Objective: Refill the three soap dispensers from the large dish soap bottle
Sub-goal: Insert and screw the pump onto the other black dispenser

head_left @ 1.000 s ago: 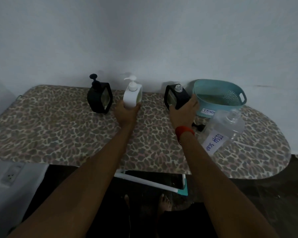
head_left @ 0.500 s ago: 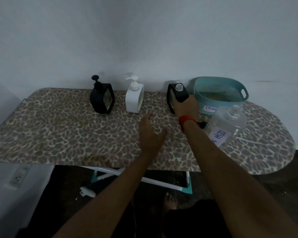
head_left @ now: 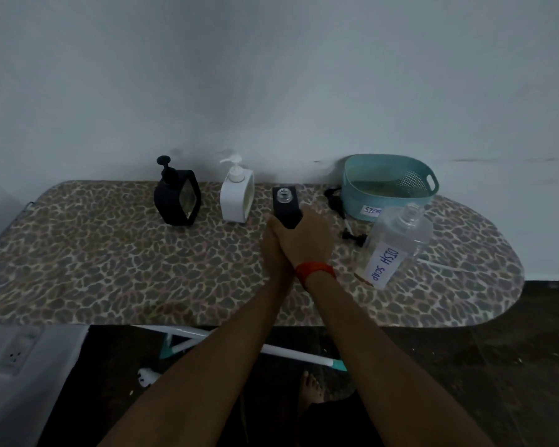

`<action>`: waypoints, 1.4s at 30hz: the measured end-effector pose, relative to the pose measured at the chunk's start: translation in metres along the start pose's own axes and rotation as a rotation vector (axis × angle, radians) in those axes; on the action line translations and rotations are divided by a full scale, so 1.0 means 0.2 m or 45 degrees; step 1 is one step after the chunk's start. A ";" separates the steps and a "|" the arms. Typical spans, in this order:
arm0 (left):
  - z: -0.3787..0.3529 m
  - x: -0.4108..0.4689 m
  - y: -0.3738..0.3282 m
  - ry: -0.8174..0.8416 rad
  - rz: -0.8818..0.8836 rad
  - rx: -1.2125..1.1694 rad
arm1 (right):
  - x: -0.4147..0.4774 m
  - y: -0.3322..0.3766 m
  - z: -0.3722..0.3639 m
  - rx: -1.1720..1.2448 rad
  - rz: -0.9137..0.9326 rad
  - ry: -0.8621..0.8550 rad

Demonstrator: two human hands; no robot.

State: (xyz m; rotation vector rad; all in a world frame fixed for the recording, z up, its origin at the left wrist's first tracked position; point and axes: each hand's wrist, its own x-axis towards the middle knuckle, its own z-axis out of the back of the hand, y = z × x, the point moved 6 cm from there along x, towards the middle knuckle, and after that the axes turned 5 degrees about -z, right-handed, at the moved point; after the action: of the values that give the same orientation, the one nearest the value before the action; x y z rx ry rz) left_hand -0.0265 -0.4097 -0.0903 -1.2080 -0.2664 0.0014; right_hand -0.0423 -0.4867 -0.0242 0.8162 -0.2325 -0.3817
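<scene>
the uncapped black dispenser [head_left: 286,204] stands mid-way along the ironing board [head_left: 110,253], neck open, between the white dispenser [head_left: 237,198] and the dish soap bottle [head_left: 394,250]. the right hand [head_left: 307,240] grasps its lower body, fingers curled round it. the left hand [head_left: 273,250] lies against the same base; its fingers are hidden, so their state cannot be told. hold the dispenser upright, with the neck clear of both hands, for pouring.

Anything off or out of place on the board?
Only the black dispenser in the right hand: its neck is open, no pump. A loose black pump lies on the board beside the basket. No spill visible.
</scene>
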 end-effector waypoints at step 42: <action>0.66 -0.19 0.03 0.202 -0.107 0.031 | 0.02 0.50 0.57 0.749 0.426 0.179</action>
State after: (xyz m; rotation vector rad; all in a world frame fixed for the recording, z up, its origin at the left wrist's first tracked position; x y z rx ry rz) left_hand -0.0889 -0.2917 -0.0612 -1.1651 -0.1775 -0.1629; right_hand -0.0538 -0.5018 0.1257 1.3518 -0.3510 0.0710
